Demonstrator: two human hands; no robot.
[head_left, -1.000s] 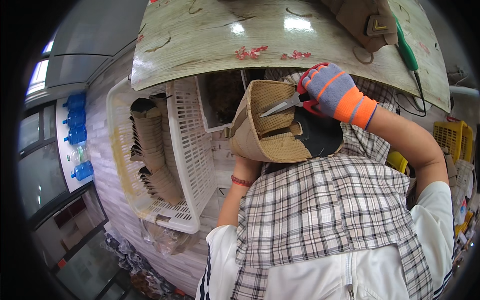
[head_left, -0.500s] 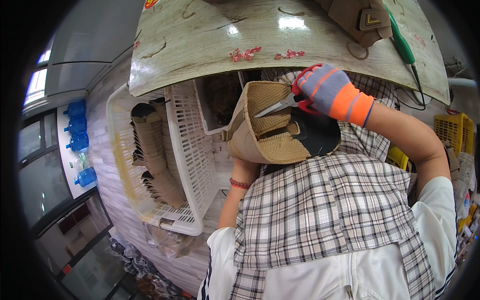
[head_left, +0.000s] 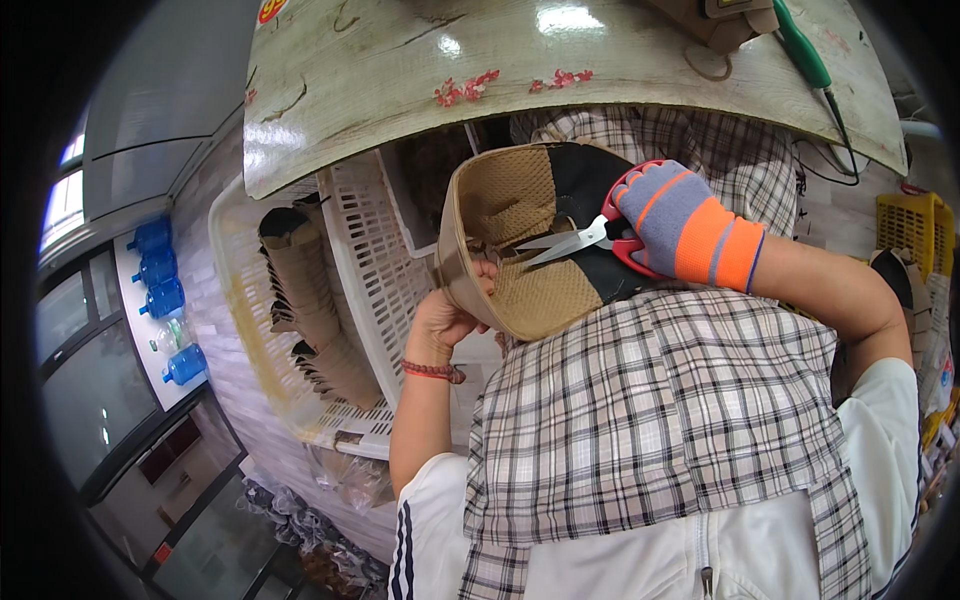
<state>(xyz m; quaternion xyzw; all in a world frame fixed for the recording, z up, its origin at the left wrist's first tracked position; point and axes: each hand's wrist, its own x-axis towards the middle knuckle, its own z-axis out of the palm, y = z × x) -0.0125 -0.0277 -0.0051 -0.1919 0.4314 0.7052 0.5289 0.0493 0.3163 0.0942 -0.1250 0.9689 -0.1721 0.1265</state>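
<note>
My right hand [head_left: 670,222], in a grey and orange knit glove, is closed through the red handles of a pair of scissors [head_left: 570,243]. Its blades stand apart and point left, over the inside of a tan and black shoe upper [head_left: 495,195]. The upper curves open above my lap, with tan mesh lining and a black part on the right. My bare left hand [head_left: 452,312], a red bead bracelet at its wrist, grips the upper's left lower edge. Some of its fingers show inside the upper; the rest are partly hidden.
A white plastic basket [head_left: 372,225] at left holds stacked tan uppers [head_left: 305,270]. Ahead is a wood-patterned table [head_left: 390,100] with a brown piece [head_left: 715,22] and a green corded tool [head_left: 803,50]. Yellow crates [head_left: 915,235] stand far right. Blue water bottles [head_left: 160,297] line the left.
The upper has turned and opened wider. My left hand has come into view at its left edge, fingers reaching inside. The scissors have shifted down a little, and their blades have spread.
</note>
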